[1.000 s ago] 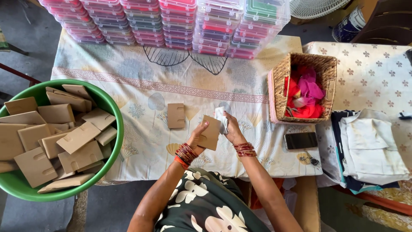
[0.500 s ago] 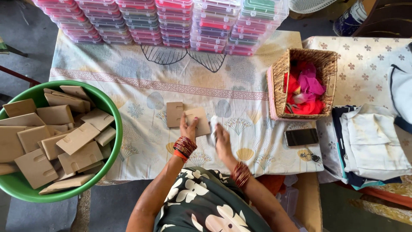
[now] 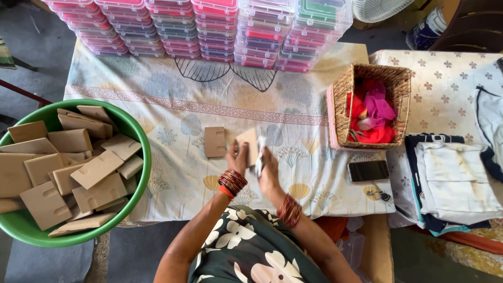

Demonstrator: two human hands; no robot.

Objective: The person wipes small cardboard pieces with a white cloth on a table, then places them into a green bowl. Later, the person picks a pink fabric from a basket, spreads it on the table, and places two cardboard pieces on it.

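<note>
I've got the left hand pinching a brown card, right hand gripping a white bit; better keep them square.

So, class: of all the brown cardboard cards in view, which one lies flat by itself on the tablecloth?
The notched cardboard card just left of the left hand. It lies alone on the cloth; another is held in the hands, and the rest are heaped in the green tub.
</note>
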